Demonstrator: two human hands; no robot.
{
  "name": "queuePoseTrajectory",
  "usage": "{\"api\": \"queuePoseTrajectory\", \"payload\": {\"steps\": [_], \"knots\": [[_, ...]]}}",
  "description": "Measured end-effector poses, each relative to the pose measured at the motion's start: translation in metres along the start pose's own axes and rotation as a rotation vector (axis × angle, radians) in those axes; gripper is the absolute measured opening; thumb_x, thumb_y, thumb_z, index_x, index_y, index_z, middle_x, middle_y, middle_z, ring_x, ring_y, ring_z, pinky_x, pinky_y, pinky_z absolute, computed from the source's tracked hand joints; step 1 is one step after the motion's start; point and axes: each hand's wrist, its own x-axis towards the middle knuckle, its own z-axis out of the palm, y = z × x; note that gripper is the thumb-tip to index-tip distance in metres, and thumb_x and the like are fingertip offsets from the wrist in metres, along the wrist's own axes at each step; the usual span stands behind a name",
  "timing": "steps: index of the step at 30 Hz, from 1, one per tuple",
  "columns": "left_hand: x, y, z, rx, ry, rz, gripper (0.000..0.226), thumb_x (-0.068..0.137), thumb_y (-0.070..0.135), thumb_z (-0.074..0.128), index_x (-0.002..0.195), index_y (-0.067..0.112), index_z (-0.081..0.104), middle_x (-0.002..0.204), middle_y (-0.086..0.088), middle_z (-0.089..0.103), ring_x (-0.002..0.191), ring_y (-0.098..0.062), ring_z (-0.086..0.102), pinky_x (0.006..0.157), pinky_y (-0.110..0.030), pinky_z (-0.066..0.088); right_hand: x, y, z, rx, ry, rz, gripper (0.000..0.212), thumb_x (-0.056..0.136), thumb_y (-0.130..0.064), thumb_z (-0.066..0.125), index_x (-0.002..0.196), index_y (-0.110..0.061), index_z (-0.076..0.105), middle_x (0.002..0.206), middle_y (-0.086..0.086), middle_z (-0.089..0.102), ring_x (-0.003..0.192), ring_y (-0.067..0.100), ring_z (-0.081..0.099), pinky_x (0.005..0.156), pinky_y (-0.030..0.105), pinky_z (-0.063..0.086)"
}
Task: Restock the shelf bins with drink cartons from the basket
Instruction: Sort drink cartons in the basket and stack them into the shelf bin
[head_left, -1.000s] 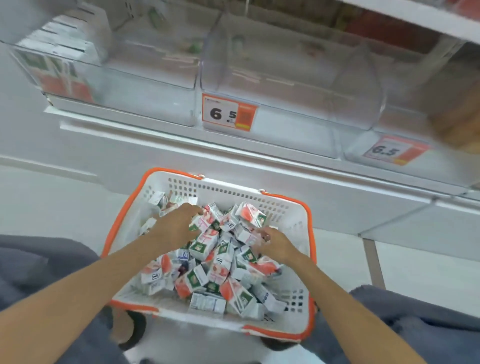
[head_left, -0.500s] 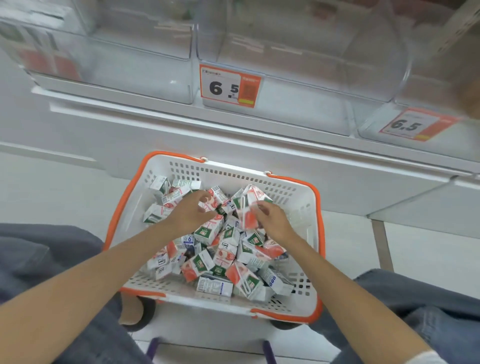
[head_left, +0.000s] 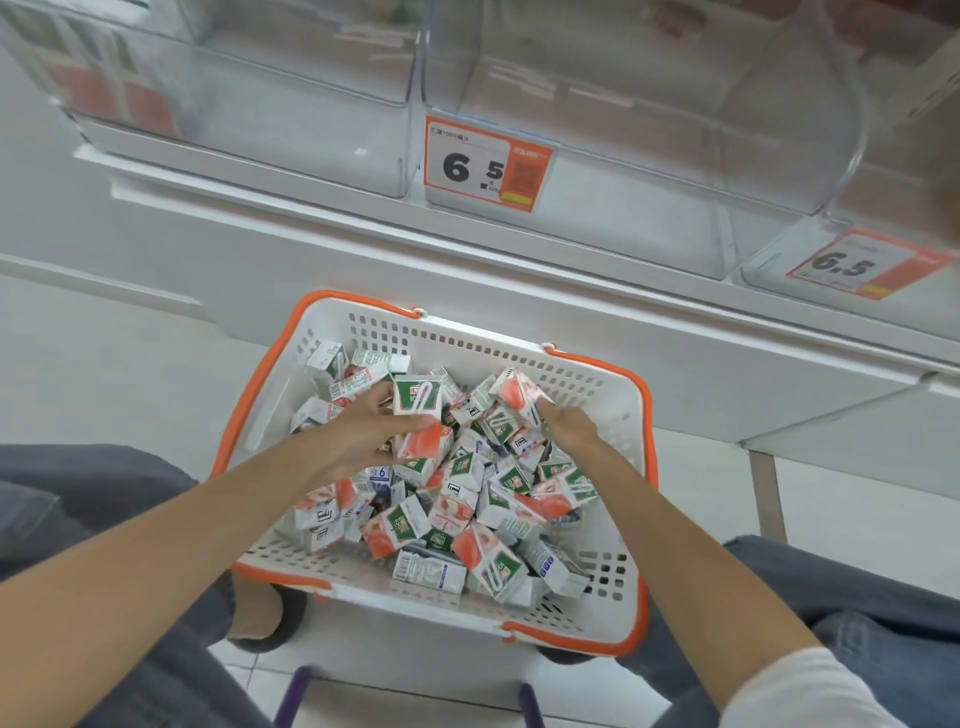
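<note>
Left arm reaches forward into basket (head_left: 483, 335). Left hand (head_left: 358, 441) palm down, fingers curled round green carton (head_left: 417, 396), held upright over heap (head_left: 467, 499). Right arm extended alongside, right hand (head_left: 569, 431) pinching orange carton (head_left: 519, 392) at heap's far side. Clear bins (head_left: 623, 156) on shelf above.

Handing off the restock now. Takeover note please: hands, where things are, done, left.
Left hand grips a small green-and-white drink carton, with a red-and-white drink carton against its palm, over the pile.
Right hand pinches a red-sided carton at the pile's far side.
White plastic basket with orange rim: heaped with cartons.
Clear plastic middle shelf bin: no cartons visible in it.
Done: pickup. Left: lift these into a bin, repeat for the pile.
</note>
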Motion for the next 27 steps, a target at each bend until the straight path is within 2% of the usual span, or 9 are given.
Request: {"api": "queuePoseTrajectory", "payload": {"steps": [3, 6, 10, 13, 16, 18, 21, 24, 27], "knots": [[0.0, -0.001, -0.002, -0.052, 0.01, -0.009, 0.044, 0.079, 0.012, 0.077, 0.102, 0.038, 0.049, 0.096, 0.019, 0.056, 0.078, 0.0, 0.068, 0.066, -0.034, 0.059, 0.005, -0.014, 0.017, 0.311, -0.002, -0.035, 0.056, 0.092, -0.046, 0.06, 0.129, -0.006, 0.053, 0.119, 0.018, 0.064, 0.111, 0.034, 0.061, 0.094, 0.04, 0.05], [-0.001, 0.002, -0.003, -0.125, -0.003, -0.022, 0.053, 0.077, 0.012, 0.078, 0.116, 0.027, 0.045, 0.106, 0.018, 0.047, 0.1, -0.01, 0.056, 0.08, -0.045, 0.059, 0.0, -0.019, 0.029, 0.618, 0.075, -0.064, 0.063, 0.077, -0.023, 0.082, 0.124, -0.006, 0.043, 0.116, 0.012, 0.062, 0.102, 0.025, 0.064, 0.086, 0.04, 0.057], [-0.001, 0.006, -0.003, -0.139, 0.03, -0.015, 0.078, 0.078, 0.011, 0.078, 0.142, 0.025, 0.035, 0.134, 0.005, 0.045, 0.121, -0.019, 0.051, 0.084, -0.047, 0.058, -0.014, -0.02, 0.025, 0.575, 0.171, -0.192, 0.054, 0.077, -0.013, 0.081, 0.113, -0.011, 0.041, 0.109, 0.009, 0.058, 0.096, 0.024, 0.063, 0.076, 0.034, 0.057], [-0.004, 0.012, 0.0, -0.147, 0.028, 0.028, 0.05, 0.078, 0.008, 0.077, 0.113, 0.029, 0.048, 0.11, 0.016, 0.052, 0.098, -0.007, 0.057, 0.086, -0.046, 0.057, -0.026, -0.029, 0.009, 0.481, 0.171, -0.298, 0.048, 0.077, -0.013, 0.08, 0.115, -0.009, 0.051, 0.111, 0.009, 0.059, 0.091, 0.026, 0.066, 0.071, 0.04, 0.059], [-0.007, 0.018, -0.003, -0.141, 0.036, 0.057, 0.048, 0.079, 0.008, 0.076, 0.108, 0.033, 0.048, 0.108, 0.013, 0.056, 0.095, -0.007, 0.059, 0.089, -0.044, 0.056, -0.044, -0.045, -0.014, 0.358, 0.114, -0.443, 0.037, 0.076, -0.004, 0.079, 0.109, -0.011, 0.063, 0.114, 0.013, 0.057, 0.066, 0.009, 0.069, 0.046, 0.02, 0.053], [-0.013, 0.025, -0.005, -0.148, 0.027, 0.079, 0.073, 0.073, 0.017, 0.082, 0.132, 0.027, 0.04, 0.13, 0.001, 0.055, 0.115, -0.015, 0.057, 0.091, -0.043, 0.055, -0.059, -0.059, -0.032, 0.325, 0.044, -0.523, 0.035, 0.074, -0.003, 0.08, 0.103, -0.018, 0.066, 0.111, 0.012, 0.057, 0.069, 0.003, 0.067, 0.05, 0.015, 0.052], [-0.023, 0.036, -0.007, -0.078, 0.0, 0.105, 0.113, 0.06, 0.042, 0.082, 0.15, 0.03, 0.015, 0.155, -0.01, 0.025, 0.134, -0.027, 0.042, 0.082, -0.03, 0.056, -0.087, -0.088, -0.057, 0.39, -0.159, -0.605, 0.032, 0.074, -0.006, 0.082, 0.101, -0.018, 0.071, 0.103, 0.014, 0.07, 0.081, 0.013, 0.068, 0.072, 0.028, 0.057], [-0.034, 0.051, -0.002, -0.038, -0.08, 0.152, 0.12, 0.054, 0.05, 0.082, 0.15, 0.029, 0.013, 0.145, -0.015, 0.041, 0.119, -0.023, 0.056, 0.078, -0.026, 0.056, -0.112, -0.121, -0.057, 0.389, -0.273, -0.692, 0.033, 0.076, -0.01, 0.081, 0.108, -0.012, 0.071, 0.106, 0.013, 0.072, 0.089, 0.015, 0.066, 0.087, 0.032, 0.053], [-0.045, 0.068, -0.001, 0.07, -0.105, 0.222, 0.105, 0.056, 0.043, 0.087, 0.141, 0.024, 0.03, 0.128, -0.007, 0.057, 0.11, -0.024, 0.063, 0.094, -0.042, 0.053, -0.131, -0.151, -0.05, 0.327, -0.198, -0.77, 0.032, 0.083, -0.016, 0.076, 0.113, -0.01, 0.069, 0.119, 0.009, 0.062, 0.106, 0.015, 0.058, 0.089, 0.025, 0.049]]}}
